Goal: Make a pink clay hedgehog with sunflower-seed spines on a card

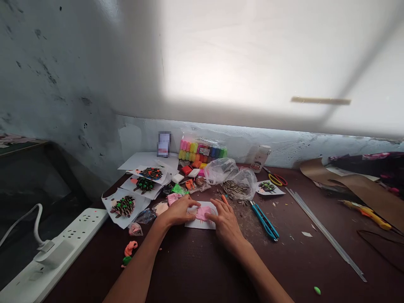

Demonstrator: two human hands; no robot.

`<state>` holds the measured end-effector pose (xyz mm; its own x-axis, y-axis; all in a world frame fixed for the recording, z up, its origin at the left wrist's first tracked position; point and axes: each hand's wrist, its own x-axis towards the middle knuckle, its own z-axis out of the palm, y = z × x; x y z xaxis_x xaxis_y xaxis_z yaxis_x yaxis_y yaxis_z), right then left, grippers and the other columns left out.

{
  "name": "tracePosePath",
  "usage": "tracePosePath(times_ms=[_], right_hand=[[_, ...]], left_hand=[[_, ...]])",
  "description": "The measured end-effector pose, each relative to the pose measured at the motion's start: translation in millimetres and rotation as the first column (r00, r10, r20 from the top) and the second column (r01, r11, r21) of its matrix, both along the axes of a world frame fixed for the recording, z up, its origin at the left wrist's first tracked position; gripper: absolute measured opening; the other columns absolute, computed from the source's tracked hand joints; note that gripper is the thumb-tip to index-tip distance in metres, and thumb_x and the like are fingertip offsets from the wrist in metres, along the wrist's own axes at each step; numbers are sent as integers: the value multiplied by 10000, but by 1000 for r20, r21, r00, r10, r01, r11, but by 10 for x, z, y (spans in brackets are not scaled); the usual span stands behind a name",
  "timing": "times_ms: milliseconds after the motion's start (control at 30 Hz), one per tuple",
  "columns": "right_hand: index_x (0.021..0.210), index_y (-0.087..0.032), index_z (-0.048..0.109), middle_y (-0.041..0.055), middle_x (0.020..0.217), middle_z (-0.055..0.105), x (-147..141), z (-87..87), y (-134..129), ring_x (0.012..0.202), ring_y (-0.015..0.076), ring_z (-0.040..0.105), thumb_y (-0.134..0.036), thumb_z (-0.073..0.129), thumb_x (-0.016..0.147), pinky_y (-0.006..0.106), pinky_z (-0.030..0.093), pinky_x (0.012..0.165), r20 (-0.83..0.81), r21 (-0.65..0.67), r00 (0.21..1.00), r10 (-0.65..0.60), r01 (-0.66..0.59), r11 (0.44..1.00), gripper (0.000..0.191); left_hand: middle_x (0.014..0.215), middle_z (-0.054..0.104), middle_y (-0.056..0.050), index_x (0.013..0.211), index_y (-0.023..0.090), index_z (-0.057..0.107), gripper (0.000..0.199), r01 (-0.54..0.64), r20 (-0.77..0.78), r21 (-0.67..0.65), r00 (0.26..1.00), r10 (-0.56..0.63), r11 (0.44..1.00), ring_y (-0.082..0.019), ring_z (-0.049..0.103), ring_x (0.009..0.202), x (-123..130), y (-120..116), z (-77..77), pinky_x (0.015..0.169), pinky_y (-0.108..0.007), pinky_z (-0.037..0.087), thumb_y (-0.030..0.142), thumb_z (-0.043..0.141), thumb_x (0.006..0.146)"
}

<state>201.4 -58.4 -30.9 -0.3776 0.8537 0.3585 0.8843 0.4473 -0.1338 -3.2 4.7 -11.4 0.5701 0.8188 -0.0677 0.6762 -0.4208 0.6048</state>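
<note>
A small white card lies on the dark table with a flattened patch of pink modelling clay on it. My left hand rests at the card's left side, thumb and fingers apart, its thumb reaching the left edge of the clay. From the right, my right hand lies over the card's edge with its thumb tip on the clay and its other fingers stretched forward. An orange stick-like piece shows just beyond the right fingers. Left of the hands lie more pink clay and a pale peach lump.
Hedgehog pictures with seed spines lie at left, near a power strip. Behind are clay packs and a plastic bag of seeds. Blue-handled tweezers, scissors, glue sticks and a yellow glue gun lie right.
</note>
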Motion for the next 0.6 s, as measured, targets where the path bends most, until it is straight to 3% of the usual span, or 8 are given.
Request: tracePosePath(times_ms=[233,467,600], right_hand=[[1035,-329,714,80,1377,492,63,10,-42,1267,245,431,-54,502,840,461,375,994,-45,26,999,-3,4,1000,398],[1085,-319,697,94,1410,464,119,28,-112,1306,280,386,-154,594,838,464,334,1030,62,-50,998,25,-22,999,315],[1100,-325,687,88,1413,460,131,31,-134,1299,262,393,-106,546,852,449,353,1011,41,3,999,31,-31,1000,360]], left_hand=[[1044,564,-72,1179,212,644,490,1,-15,14,1000,-1,1000,-218,537,932,8,2,8,879,-303,422,309,564,706],[1036,570,-70,1145,202,659,468,-11,-1,9,1000,11,1000,-213,553,914,9,2,-12,859,-296,431,299,558,699],[1045,570,-73,1143,204,658,465,-4,3,9,1000,4,1000,-219,551,939,7,8,-28,861,-299,432,317,559,702]])
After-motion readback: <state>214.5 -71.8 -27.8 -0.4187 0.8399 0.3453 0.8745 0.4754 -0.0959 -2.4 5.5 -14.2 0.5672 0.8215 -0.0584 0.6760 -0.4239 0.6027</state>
